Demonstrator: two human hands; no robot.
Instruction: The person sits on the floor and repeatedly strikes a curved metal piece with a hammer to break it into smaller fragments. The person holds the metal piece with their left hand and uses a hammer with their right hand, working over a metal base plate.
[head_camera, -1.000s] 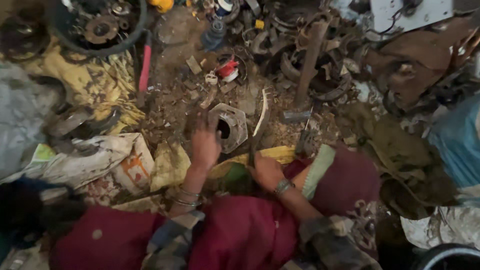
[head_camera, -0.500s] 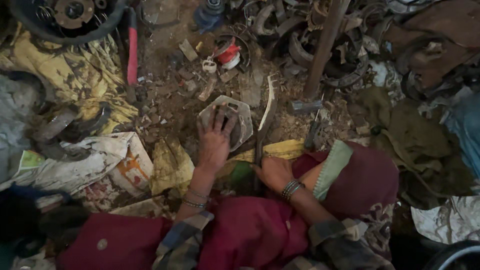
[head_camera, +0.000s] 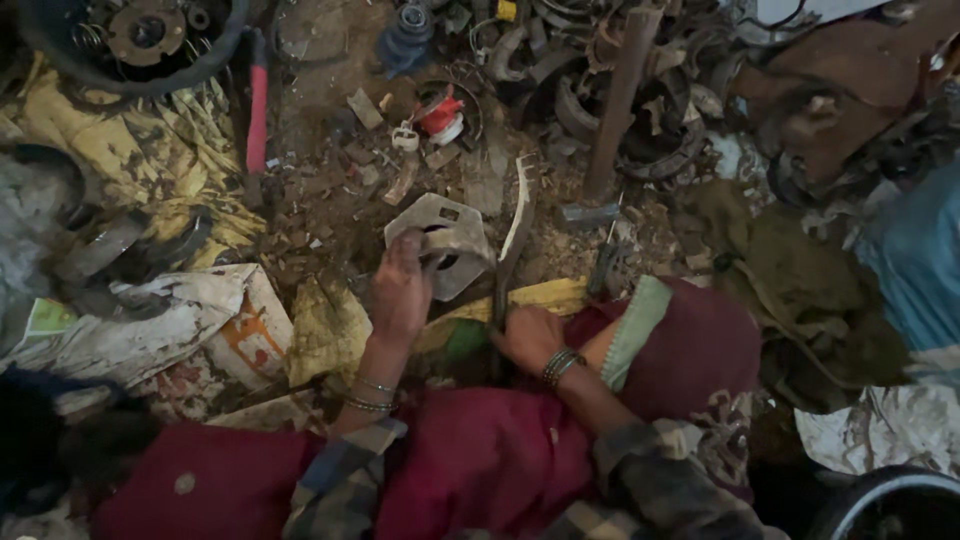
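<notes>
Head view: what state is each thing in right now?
Metal plate: flat on the dirt, left hand on its edge.
Dark bar: gripped by right hand, its top leaning on the plate.
Red-handled tool: lying untouched.
Red and white part: lying loose among scrap.

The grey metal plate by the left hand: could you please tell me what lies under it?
The grey metal plate rests on dirt ground strewn with scrap bits. The left hand covers its lower edge, so what lies beneath there is hidden.
</notes>
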